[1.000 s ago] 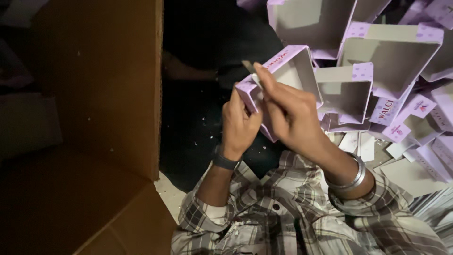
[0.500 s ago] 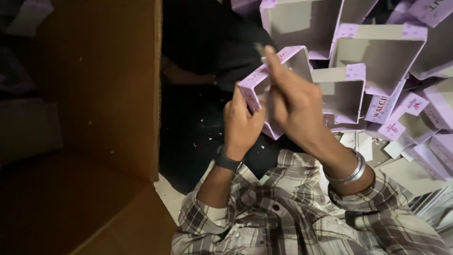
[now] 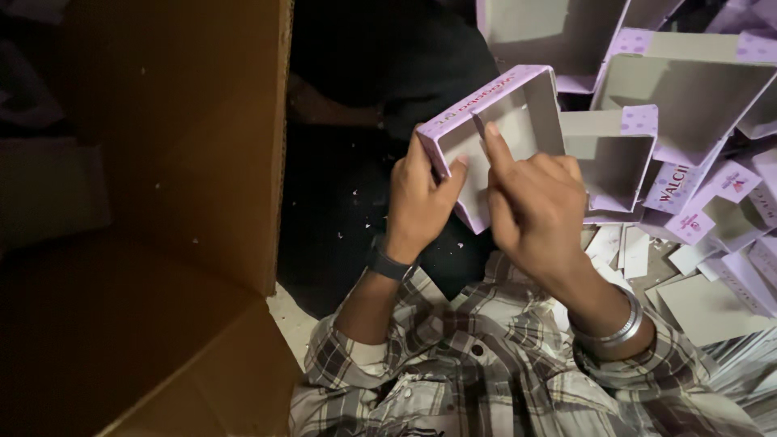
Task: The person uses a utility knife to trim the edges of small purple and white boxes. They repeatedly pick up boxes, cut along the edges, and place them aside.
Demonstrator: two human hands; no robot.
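I hold a small open purple box (image 3: 518, 105) with a grey inside, tilted so its opening faces me. My left hand (image 3: 421, 198) grips its lower left corner, thumb inside the wall. My right hand (image 3: 530, 202) is in front of the box, forefinger stretched up into it and pressing a thin dark tool (image 3: 479, 127) against the inner wall. A dark watch is on my left wrist, a metal bangle on my right.
A big brown cardboard carton (image 3: 178, 146) stands open at the left. Several finished purple boxes (image 3: 688, 89) are piled at the upper right, with flat cut cardboard pieces (image 3: 712, 299) below them. A dark cloth (image 3: 356, 202) with paper scraps lies in the middle.
Both hands have turned the box so that its opening faces me more squarely. The right forefinger has slid deeper inside along the wall.
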